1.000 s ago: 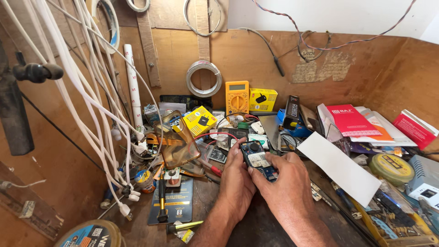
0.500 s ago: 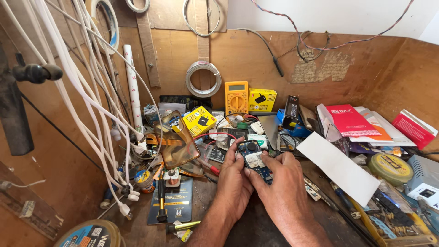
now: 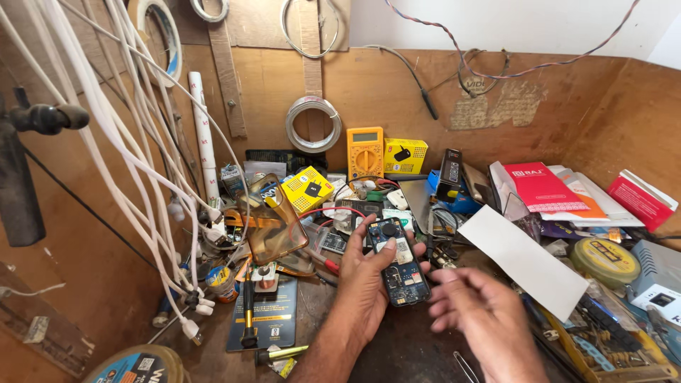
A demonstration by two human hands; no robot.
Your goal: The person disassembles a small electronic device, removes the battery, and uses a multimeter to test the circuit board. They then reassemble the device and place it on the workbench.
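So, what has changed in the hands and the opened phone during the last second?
The right hand has let go of the opened phone and moved away to the right and toward the person, fingers loose. The left hand alone keeps its grip, thumb over the top of the phone. The phone stayed in about the same place above the bench. The yellow multimeter and white paper sheet have not moved.
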